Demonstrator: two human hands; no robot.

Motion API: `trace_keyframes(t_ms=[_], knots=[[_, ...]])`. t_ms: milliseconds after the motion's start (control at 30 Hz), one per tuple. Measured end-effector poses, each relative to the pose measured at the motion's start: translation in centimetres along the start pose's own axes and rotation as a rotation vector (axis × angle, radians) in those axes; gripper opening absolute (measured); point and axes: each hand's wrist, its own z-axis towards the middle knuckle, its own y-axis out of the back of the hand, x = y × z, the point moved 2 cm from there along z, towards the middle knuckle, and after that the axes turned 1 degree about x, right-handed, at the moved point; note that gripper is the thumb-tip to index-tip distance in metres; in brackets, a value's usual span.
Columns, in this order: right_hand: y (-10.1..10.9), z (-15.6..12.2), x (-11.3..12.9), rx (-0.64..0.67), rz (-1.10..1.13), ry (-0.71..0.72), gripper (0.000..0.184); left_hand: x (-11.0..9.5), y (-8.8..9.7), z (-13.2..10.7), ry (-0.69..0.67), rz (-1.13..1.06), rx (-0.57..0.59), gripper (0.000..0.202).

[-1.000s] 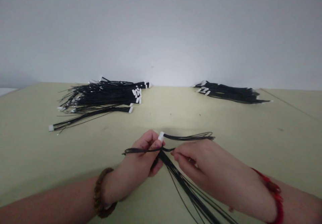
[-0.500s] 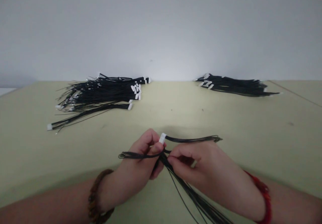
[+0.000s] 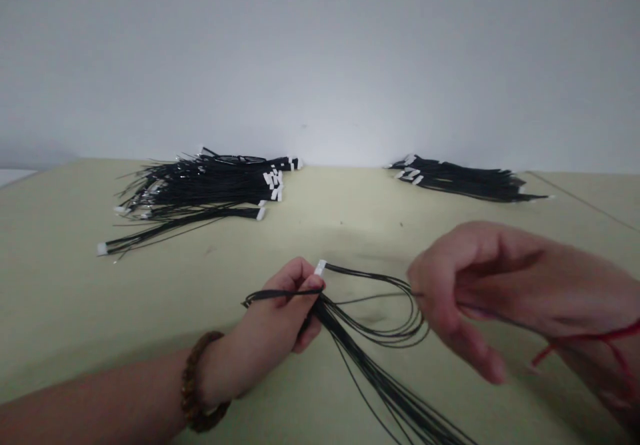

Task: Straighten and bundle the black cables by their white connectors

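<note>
My left hand (image 3: 285, 311) is closed around a bundle of thin black wires (image 3: 373, 375) with a white connector (image 3: 321, 267) at its top. The wires trail down toward the bottom right. Out to the right, my right hand (image 3: 480, 285) pinches a single black wire that curves in a loop (image 3: 400, 311) back to the bundle. A brown bead bracelet (image 3: 197, 385) sits on my left wrist, and a red cord (image 3: 590, 341) is on my right wrist.
The pale green table (image 3: 65, 298) carries a large pile of black wire harnesses with white connectors (image 3: 200, 188) at the back left. A smaller pile (image 3: 460, 179) lies at the back right. A grey wall rises behind the table.
My right hand has pulled away to the right from the left hand, drawing one wire out into a loop. The left hand has stayed put with the bundle.
</note>
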Motion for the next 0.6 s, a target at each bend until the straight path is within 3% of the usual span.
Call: trace_keyframes(t_ms=[67,133,200,267,333,433,500,600], knots=[[1.6,-0.7,1.2,-0.159,-0.115,0.207,0.013,0.0,0.0,0.0,-0.013,0.007,0.007,0.026],[2.8,-1.0,2.2,-0.457,-0.238,0.388,0.017,-0.1,0.0,-0.1,-0.007,0.018,0.014,0.026],[3.1,-1.0,2.6,-0.740,-0.253,0.443,0.034,-0.2,0.0,-0.2,0.007,0.012,0.017,0.025],[2.3,-0.8,2.6,-0.876,-0.201,0.396,0.045,-0.4,-0.1,-0.4,0.018,0.009,0.022,0.025],[0.7,-0.3,2.0,-0.824,-0.158,0.354,0.034,-0.6,-0.2,-0.5,0.019,0.007,0.019,0.027],[-2.1,0.7,0.1,-0.568,-0.265,0.272,0.017,-0.5,-0.2,-0.6,0.023,-0.053,0.023,0.026],[-3.4,1.1,-1.5,-0.581,-0.645,0.209,0.016,-0.4,-0.2,-0.5,0.021,-0.111,0.054,0.024],[-4.1,1.5,-2.9,-0.657,-1.187,0.312,0.015,-0.2,-0.1,-0.4,0.019,-0.145,0.091,0.023]])
